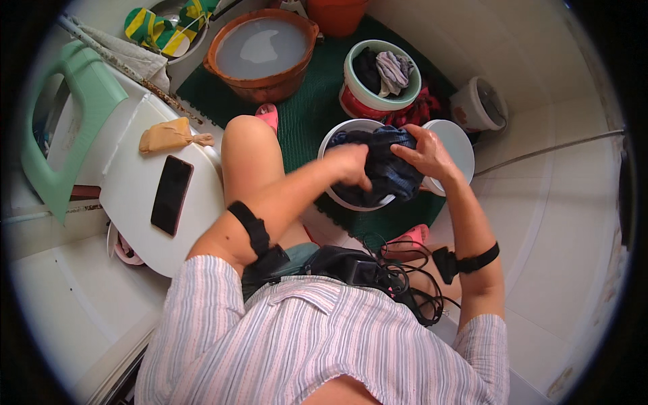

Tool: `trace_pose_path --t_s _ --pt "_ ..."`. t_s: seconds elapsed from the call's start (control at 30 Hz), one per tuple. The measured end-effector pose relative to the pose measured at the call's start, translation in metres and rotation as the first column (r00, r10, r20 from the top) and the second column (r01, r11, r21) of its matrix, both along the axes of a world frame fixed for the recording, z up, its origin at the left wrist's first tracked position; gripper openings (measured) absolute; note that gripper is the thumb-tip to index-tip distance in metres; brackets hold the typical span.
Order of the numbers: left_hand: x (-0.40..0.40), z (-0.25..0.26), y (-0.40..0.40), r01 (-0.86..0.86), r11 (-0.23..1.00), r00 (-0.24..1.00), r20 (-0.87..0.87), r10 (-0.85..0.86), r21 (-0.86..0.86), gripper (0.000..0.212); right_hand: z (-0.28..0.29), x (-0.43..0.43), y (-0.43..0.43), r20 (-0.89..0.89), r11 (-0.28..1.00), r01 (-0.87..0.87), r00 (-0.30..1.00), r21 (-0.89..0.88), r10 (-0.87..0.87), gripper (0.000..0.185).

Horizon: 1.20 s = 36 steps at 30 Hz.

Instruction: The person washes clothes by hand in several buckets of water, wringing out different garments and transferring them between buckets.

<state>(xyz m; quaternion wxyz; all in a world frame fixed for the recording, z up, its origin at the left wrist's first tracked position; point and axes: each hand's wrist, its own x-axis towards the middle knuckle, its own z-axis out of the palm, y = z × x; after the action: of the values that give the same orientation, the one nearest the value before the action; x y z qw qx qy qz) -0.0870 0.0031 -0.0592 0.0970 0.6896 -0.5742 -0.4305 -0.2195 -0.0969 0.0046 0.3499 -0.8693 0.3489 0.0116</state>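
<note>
A dark blue checked garment point(387, 167) is bunched in a white bucket point(331, 132) in front of me, and part of it hangs over the right side of the rim. My right hand point(428, 154) grips the cloth near the rim with thumb and fingers; wet skin shines on its back. Above the left part of the garment, my left hand point(352, 164) is blurred, with its fingers bent. Whether it pinches any cloth cannot be made out. Just right of the bucket stands a pale round lid or container point(454, 152), partly behind my right hand.
Beyond are a pail of clothes point(349, 73), a brown basin point(210, 63) of cloudy water and a smaller white bucket point(466, 104). A phone point(172, 195) and a wrapped yellowish block point(167, 135) lie on a white surface at left. Black cables point(420, 293) loop by my lap.
</note>
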Motion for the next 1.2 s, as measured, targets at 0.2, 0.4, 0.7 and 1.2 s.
trace_pose_path --t_s 0.2,0.4,0.7,1.2 --pt "0.045 0.010 -0.037 -0.405 0.876 0.912 -0.185 0.366 -0.261 0.042 -0.042 0.002 0.005 -0.146 0.850 -0.380 0.925 -0.365 0.351 0.044" --pt "0.002 -0.023 -0.036 -0.806 0.529 0.347 -0.513 0.786 0.266 0.014 -0.106 0.002 0.014 -0.452 0.950 -0.302 0.861 -0.085 0.233 0.085" --pt "-0.036 -0.086 0.002 -0.845 0.110 0.083 -0.075 0.994 0.523 0.059 -0.161 0.003 0.062 -0.601 0.993 -0.102 0.790 0.062 0.118 0.081" --pt "-0.035 -0.112 0.014 -0.773 0.154 0.039 -0.196 0.980 0.616 0.075 -0.127 0.001 0.068 -0.239 0.977 0.187 0.958 0.102 -0.158 0.053"
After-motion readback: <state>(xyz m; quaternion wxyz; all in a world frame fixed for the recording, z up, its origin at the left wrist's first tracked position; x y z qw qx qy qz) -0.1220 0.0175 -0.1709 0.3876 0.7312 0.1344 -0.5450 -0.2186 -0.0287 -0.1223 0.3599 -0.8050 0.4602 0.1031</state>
